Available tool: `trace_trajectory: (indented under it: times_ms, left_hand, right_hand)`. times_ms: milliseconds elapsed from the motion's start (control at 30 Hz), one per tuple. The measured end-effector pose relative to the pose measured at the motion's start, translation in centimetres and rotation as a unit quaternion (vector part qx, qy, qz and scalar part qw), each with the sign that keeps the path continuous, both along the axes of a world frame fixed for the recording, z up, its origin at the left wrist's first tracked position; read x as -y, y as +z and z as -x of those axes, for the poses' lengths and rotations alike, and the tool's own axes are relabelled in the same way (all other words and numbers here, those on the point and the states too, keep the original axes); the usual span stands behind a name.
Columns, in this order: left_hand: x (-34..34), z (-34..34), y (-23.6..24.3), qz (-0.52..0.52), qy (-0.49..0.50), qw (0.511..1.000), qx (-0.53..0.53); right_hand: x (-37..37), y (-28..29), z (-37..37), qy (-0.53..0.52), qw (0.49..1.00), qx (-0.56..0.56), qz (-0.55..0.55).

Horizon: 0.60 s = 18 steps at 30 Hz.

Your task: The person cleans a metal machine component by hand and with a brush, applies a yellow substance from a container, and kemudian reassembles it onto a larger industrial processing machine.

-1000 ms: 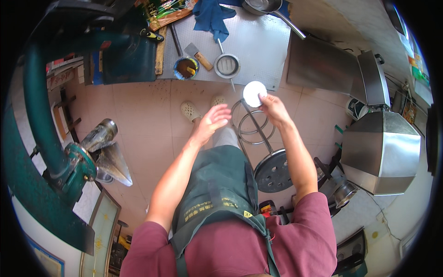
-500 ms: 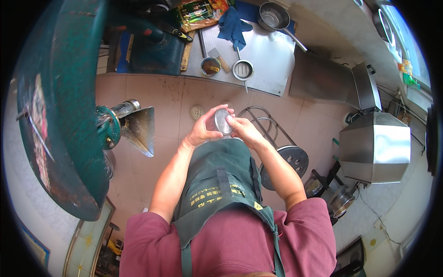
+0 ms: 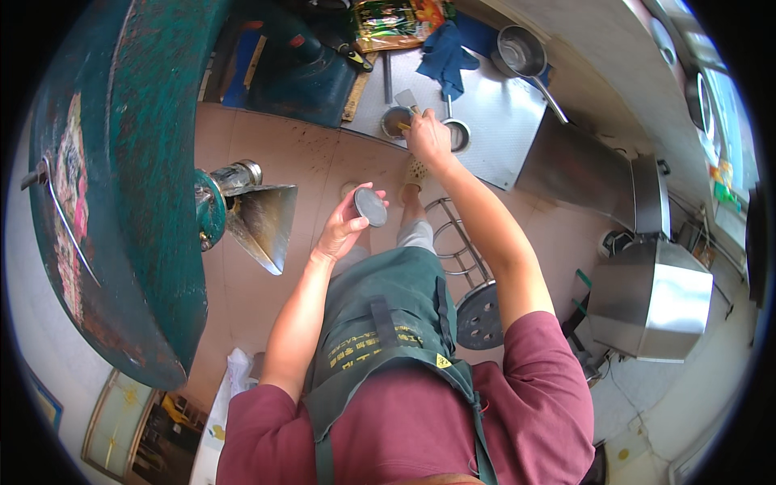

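Observation:
My left hand is closed around the side of a round grey metal piece, like a shallow cup or lid, its flat face tilted up. My right arm stretches far forward over the metal-topped counter. There my right hand has its fingers drawn together at the rim of a small round pot with brown contents. What the fingertips hold is hidden; a yellowish stick in the pot and a scraper lie right by them. A small sieve-like pan sits just right of the hand.
A large green machine with a metal chute stands at my left. A round-topped stool is right of my legs. On the counter are a blue cloth, a saucepan and a printed bag. Metal hoods stand right.
My right hand has let go of the round metal piece and reached forward to the small pot. My left hand keeps the piece, slightly lower and left. The view has shifted.

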<state>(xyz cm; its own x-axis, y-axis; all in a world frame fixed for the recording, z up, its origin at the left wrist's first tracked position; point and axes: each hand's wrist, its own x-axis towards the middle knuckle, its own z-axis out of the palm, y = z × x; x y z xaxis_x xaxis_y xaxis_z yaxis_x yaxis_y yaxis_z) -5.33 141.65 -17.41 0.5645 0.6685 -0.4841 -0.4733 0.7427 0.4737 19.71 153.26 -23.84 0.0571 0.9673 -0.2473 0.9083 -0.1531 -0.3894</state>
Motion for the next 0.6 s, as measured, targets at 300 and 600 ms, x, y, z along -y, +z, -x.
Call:
trace_trajectory:
  times_ms: [300, 600]
  left_hand:
    - [-1.6, -0.3, -2.1, 0.036, 0.087, 0.995, 0.026]
    - [-3.0, -1.7, -4.3, 0.061, 0.114, 0.988, 0.079]
  right_hand:
    - [-1.8, -2.0, 0.1, 0.068, 0.998, 0.011, -0.013]
    - [-0.9, 0.7, -3.0, -0.05, 0.962, -0.262, 0.053]
